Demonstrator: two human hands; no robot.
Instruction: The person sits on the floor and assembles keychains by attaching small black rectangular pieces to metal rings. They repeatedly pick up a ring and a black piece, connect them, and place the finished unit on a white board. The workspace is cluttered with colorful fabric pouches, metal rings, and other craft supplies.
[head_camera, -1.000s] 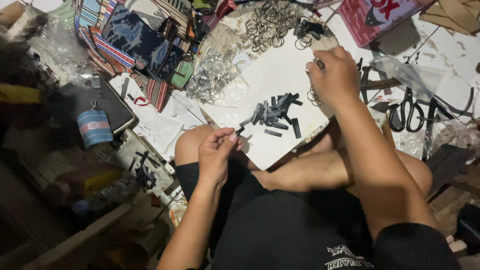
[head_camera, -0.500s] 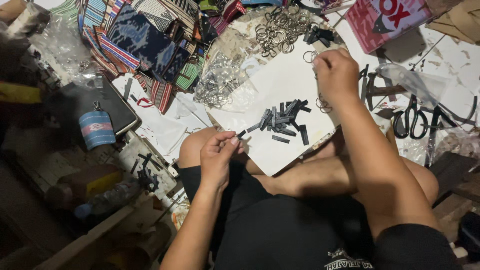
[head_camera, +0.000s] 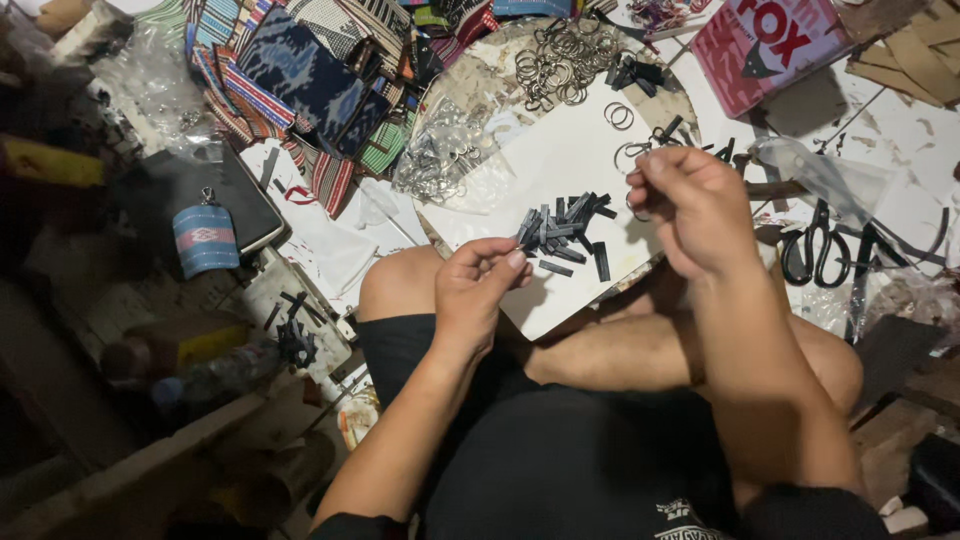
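Observation:
I sit cross-legged with a white board (head_camera: 560, 165) resting by my knees. My left hand (head_camera: 478, 290) pinches a short black strip between thumb and fingers, just beside a small pile of black strips (head_camera: 565, 232) on the board. My right hand (head_camera: 690, 205) is raised above the board's right edge, fingers closed on a thin metal key ring. More loose metal rings (head_camera: 560, 62) lie heaped at the far end of the board, with two single rings (head_camera: 620, 115) nearer.
Striped woven fabric pouches (head_camera: 300, 80) pile up at the back left. A clear bag of metal clasps (head_camera: 440, 160) lies beside them. Black scissors (head_camera: 815, 250) rest at the right, a red box (head_camera: 765, 45) behind. A small blue pouch (head_camera: 205, 238) sits on a dark case at left.
My right hand has drawn back from the ring pile toward me with a ring in it. My left hand has stayed by the black strips, holding one.

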